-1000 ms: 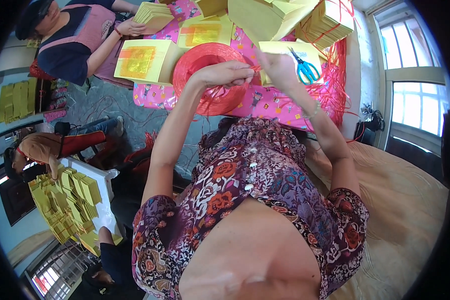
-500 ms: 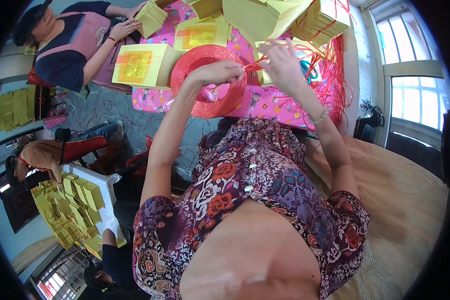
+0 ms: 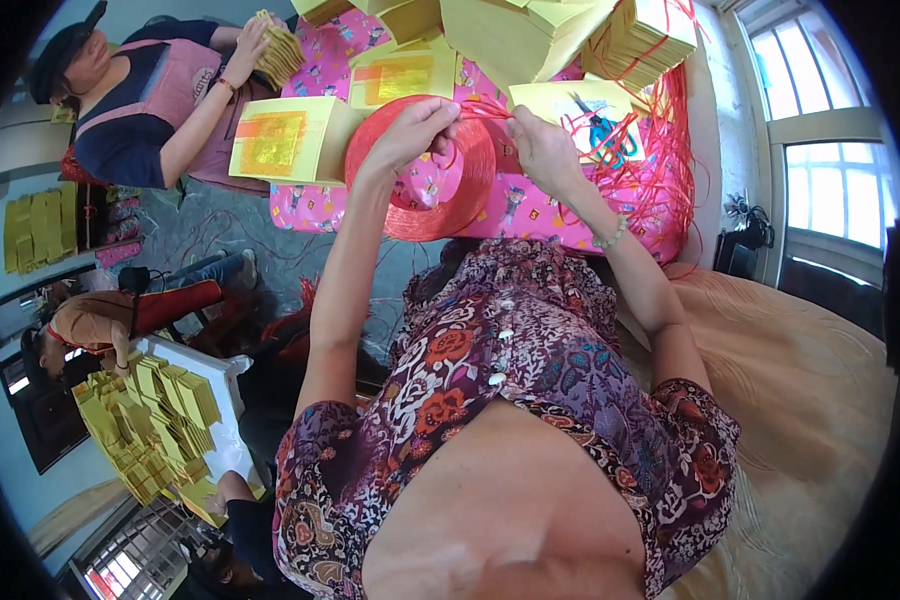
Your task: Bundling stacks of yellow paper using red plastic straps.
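My left hand (image 3: 420, 130) pinches red plastic string (image 3: 484, 108) above a large red coil of string (image 3: 425, 225). My right hand (image 3: 545, 152), also closed, grips the same string, and a short stretch runs between the two hands. The coil lies flat on a pink patterned table cover (image 3: 530, 215) that shows through its open middle. Just right of my right hand, blue-handled scissors (image 3: 605, 135) rest on yellow paper among loose red strands. Left of the coil is a thick block of yellow paper (image 3: 280, 140) with a shiny gold square on its face.
More yellow paper stacks (image 3: 515, 45) stand at the back, one bundle (image 3: 640, 40) tied with red string. Red strands (image 3: 675, 170) hang at the table's right end. At the far left a co-worker (image 3: 160, 110) holds yellow paper. Others work at a white table (image 3: 225, 390) lower left.
My left hand has shifted left and slightly up. My right hand has come down and closed on the string, uncovering the scissors. The co-worker has raised the yellow paper.
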Tool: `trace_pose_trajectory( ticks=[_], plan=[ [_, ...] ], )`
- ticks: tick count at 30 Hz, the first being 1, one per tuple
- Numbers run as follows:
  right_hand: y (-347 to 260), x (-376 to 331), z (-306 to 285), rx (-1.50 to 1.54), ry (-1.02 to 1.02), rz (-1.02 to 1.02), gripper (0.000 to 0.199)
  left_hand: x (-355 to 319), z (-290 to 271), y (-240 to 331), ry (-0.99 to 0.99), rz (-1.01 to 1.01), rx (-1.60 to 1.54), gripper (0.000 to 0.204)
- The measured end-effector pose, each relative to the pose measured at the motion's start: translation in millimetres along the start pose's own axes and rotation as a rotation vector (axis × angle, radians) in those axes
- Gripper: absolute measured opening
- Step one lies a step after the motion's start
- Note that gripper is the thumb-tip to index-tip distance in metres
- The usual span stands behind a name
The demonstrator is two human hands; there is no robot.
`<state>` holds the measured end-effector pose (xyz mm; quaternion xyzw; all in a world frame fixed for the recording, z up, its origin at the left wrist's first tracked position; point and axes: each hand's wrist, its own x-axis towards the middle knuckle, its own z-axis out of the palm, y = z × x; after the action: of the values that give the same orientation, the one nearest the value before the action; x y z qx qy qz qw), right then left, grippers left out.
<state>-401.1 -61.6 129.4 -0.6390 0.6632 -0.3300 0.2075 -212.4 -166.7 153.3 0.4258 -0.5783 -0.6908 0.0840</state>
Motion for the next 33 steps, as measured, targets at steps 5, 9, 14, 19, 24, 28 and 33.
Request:
trace_pose_trajectory(
  ticks=[5, 9, 14, 19, 24, 28, 33],
  plan=[
    [-3, -4, 22, 0.133, 0.078, 0.057, 0.017, 13, 15, -17, 0.109, 0.059, -0.624, 0.023],
    [-14, -9, 39, 0.284, 0.218, 0.08, 0.016, 22, 32, -20, 0.163, 0.067, -0.955, 0.023],
    [-21, -11, 51, 0.288, 0.244, 0.134, 0.015, 23, 41, -22, 0.171, 0.092, -1.097, 0.018],
    [-18, -11, 65, 0.316, 0.27, 0.09, 0.018, 39, 54, -27, 0.336, 0.141, -1.14, 0.02],
    [-17, -11, 68, 0.412, 0.322, 0.076, 0.015, 50, 56, -33, 0.406, 0.211, -1.15, 0.018],
    [-17, -10, 63, 0.386, 0.3, 0.065, 0.014, 49, 64, -27, 0.413, 0.231, -1.133, 0.018],
    [-12, -5, 61, 0.329, 0.333, 0.04, 0.018, 44, 70, -18, 0.449, 0.217, -1.104, 0.022]
  ],
)
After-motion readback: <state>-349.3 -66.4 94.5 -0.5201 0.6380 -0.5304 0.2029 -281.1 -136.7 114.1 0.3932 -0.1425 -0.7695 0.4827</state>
